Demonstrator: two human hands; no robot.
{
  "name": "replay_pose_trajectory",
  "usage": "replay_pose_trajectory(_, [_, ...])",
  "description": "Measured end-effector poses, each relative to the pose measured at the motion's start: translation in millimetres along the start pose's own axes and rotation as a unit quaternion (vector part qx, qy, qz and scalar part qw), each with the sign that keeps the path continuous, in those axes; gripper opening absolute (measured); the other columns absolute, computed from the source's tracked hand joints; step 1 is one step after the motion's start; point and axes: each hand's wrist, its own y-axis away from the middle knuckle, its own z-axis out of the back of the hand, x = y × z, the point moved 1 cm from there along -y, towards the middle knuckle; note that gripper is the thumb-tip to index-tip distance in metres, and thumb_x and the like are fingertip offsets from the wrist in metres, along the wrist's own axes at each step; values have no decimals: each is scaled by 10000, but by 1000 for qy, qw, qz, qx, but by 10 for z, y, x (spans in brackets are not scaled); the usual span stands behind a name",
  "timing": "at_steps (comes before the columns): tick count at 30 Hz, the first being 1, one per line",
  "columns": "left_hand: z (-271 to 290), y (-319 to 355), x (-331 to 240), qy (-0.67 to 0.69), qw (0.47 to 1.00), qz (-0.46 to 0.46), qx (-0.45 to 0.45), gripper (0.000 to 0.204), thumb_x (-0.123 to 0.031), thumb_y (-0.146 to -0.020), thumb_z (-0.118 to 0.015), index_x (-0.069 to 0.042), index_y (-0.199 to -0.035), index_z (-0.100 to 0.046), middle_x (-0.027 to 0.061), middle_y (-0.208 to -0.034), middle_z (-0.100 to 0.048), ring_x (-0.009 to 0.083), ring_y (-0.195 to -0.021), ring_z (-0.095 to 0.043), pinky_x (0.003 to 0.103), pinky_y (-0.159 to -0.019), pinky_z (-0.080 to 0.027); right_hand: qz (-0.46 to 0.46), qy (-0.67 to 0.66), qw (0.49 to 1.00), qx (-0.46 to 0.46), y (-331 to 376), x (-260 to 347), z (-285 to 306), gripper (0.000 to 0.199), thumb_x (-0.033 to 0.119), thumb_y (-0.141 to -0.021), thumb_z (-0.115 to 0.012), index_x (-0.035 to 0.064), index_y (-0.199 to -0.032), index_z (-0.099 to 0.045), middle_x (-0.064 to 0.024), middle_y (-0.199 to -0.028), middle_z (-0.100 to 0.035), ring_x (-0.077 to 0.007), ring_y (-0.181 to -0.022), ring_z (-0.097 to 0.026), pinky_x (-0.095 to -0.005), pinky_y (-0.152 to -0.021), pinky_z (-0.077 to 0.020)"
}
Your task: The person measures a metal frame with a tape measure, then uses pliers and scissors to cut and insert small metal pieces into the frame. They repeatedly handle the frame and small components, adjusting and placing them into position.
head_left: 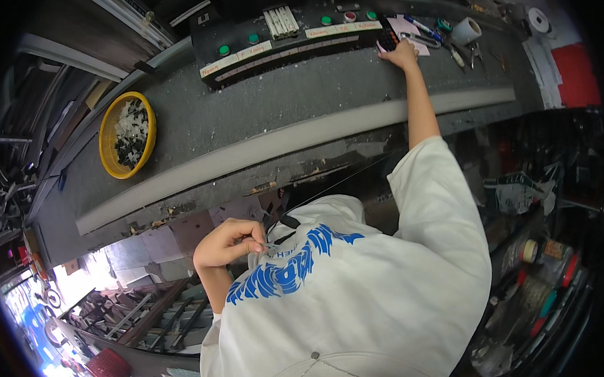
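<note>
My left hand [227,244] is raised in front of my shirt at the bench's near side, thumb and fingertips pinched together. A small thin greyish piece [270,246] sticks out of the pinch, too small to name. Stretched to the far side of the bench, my right hand [402,55] has its thumb and fingers apart. It lies against a dark keypad-like device [388,40], which looks like a calculator. A grey utility knife [422,40] lies just past its fingertips. Whether the right hand touches the knife is hard to see.
A long grey strip [297,140] lies along the grey bench [178,92]. A yellow basket [104,143] of black and clear small pieces stands at left. A black control box [288,53] with green and red buttons stands behind. Pliers [478,53] and a white roll [466,31] lie at right.
</note>
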Motion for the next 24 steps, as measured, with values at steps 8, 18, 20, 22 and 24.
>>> replay_pose_trajectory(8, [-247, -579, -2, 42, 998, -19, -48, 179, -86, -843, -690, 12, -764, -564, 66, -749, -611, 112, -679, -563, 236, -607, -430, 45, -75, 989, 121, -129, -418, 69, 805, 429, -569, -828, -68, -1150, -578, -309, -1204, -552, -435, -1175, -496, -423, -1020, -394])
replay_pose_trajectory(18, [-507, -1227, -128, 42, 997, -43, -54, 140, -64, -890, -646, 27, -820, -567, 48, -796, -592, 95, -793, -580, 239, -735, -477, 31, -48, 998, 10, -173, 81, 102, 842, 464, -564, -839, -10, -1193, -538, -219, -1256, -477, -396, -1217, -433, -509, -974, -416])
replay_pose_trajectory(20, [-543, -1302, -117, 42, 997, -37, -60, 137, -59, -890, -645, 28, -819, -567, 47, -796, -588, 95, -785, -575, 241, -733, -476, 51, -42, 997, 30, -200, 65, 126, 824, 454, -554, -846, -7, -1168, -547, -207, -1257, -481, -370, -1213, -450, -499, -942, -451])
replay_pose_trajectory(22, [-577, -1362, -100, 47, 996, -37, -67, 134, -56, -889, -644, 28, -818, -567, 47, -797, -586, 95, -777, -571, 243, -732, -475, 79, -36, 996, 25, -267, 28, 135, 794, 449, -563, -840, -10, -1146, -558, -209, -1249, -491, -361, -1200, -469, -486, -920, -472])
replay_pose_trajectory(24, [-614, -1403, -80, 52, 995, -37, -75, 133, -53, -888, -644, 29, -817, -566, 47, -801, -586, 98, -768, -568, 244, -732, -474, 94, -39, 995, 14, -347, -25, 130, 699, 436, -584, -832, 7, -1080, -592, -159, -1111, -556, -311, -1104, -534, -460, -856, -489])
